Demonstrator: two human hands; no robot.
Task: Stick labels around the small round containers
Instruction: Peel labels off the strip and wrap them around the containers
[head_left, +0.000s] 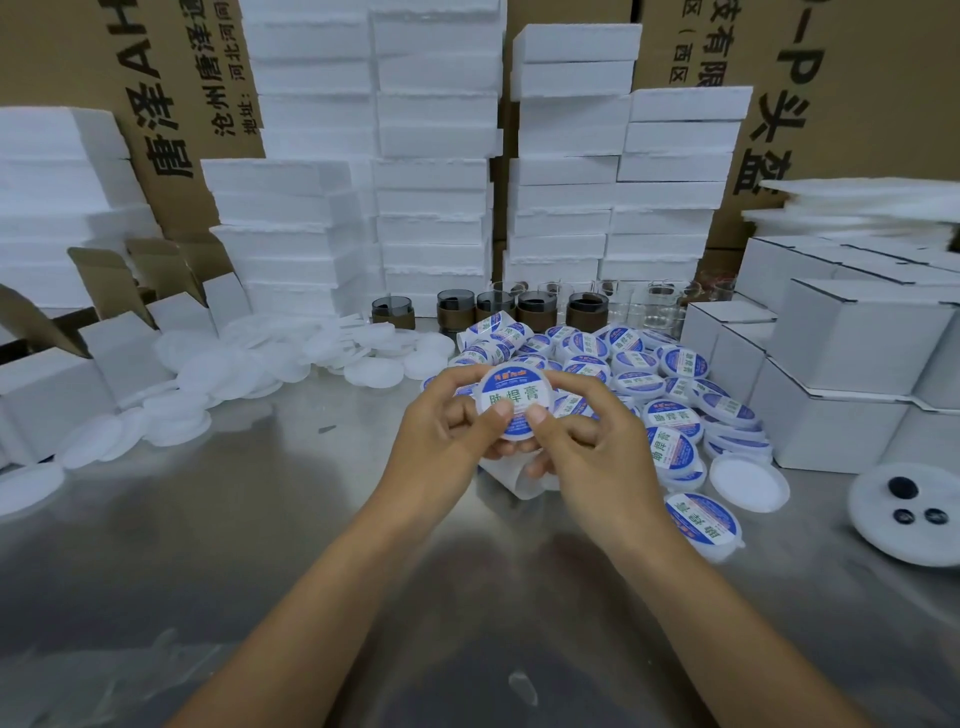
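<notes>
Both thumbs (501, 410) pressed flat on the lower face of a small round white plastic container w/ blue-and-white printed label (513, 397). The other fingers curled behind its rim. L hand (447, 423) gripped the left edge, R hand (587, 441) the right edge. The container was held above the table at ctr frame, face tilted toward the camera. Just under the hands showed 1 glossy white paper strip (511, 478), curled; can't tell which hand held it.

Right of ctr lay a heap of same labelled round containers (639, 364), overlapping, too many to count. 1 lone labelled container (701, 519) lay apart, lower right of the hands, w/ 1 plain white round lid (748, 475) just above it. At the far right edge sat 1 white round dish (883, 540) carrying 3 small dark glossy round pieces (903, 487).

Behind the heap stood 5 dark smoky jars w/ brown bands (536, 310) in a row, then clear glass jars (649, 306), no. unclear. Left of ctr was a spill of thin white foam discs (260, 358).

Upper frame held tall stacks of white foam blocks (436, 156) w/ rough edges. Closed white cardboard boxes (857, 338) sat at right, open white boxes w/ brown flaps (104, 312) at left, and brown corrugated cartons w/ black print (171, 104) at the back. The brushed steel table (260, 519) was shiny, w/ blurred reflections.
</notes>
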